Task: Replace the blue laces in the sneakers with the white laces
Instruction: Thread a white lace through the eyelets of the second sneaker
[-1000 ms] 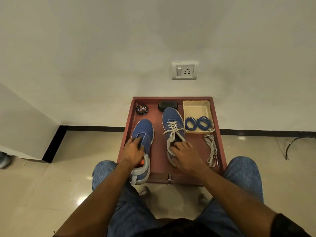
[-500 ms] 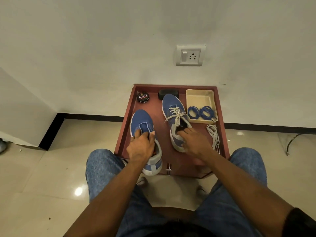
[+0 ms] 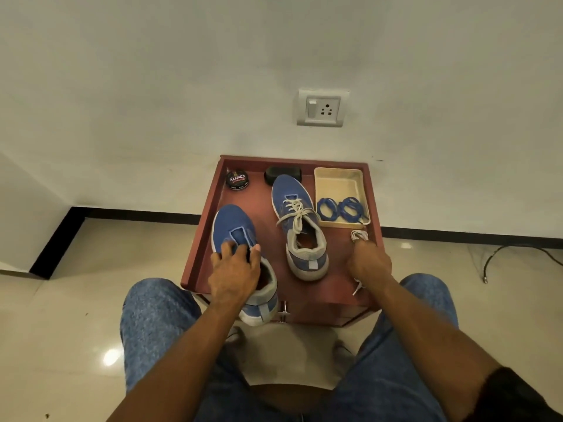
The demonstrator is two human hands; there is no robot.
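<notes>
Unlaced sneaker (image 3: 234, 236) at frame center-left is gripped at the tongue by L hand (image 3: 236, 274), fingers curled over it, while loose white lace (image 3: 359, 236) at center-right is pinched by R hand (image 3: 370, 263); laced sneaker (image 3: 300, 226) between them, blue laces (image 3: 339, 208) coiled in tray (image 3: 338, 181).

Reaching forward with both bare arms, over knees in blue jeans. Left hand (image 3: 236, 274) lying palm down, fingers (image 3: 227, 248) spread and bending over the unlaced sneaker (image 3: 234, 236), holding its open top. Right hand (image 3: 370, 263) reaching out to the right side, fingers curling down around the white lace (image 3: 359, 236). Dark sleeve showing on the right upper arm.
</notes>
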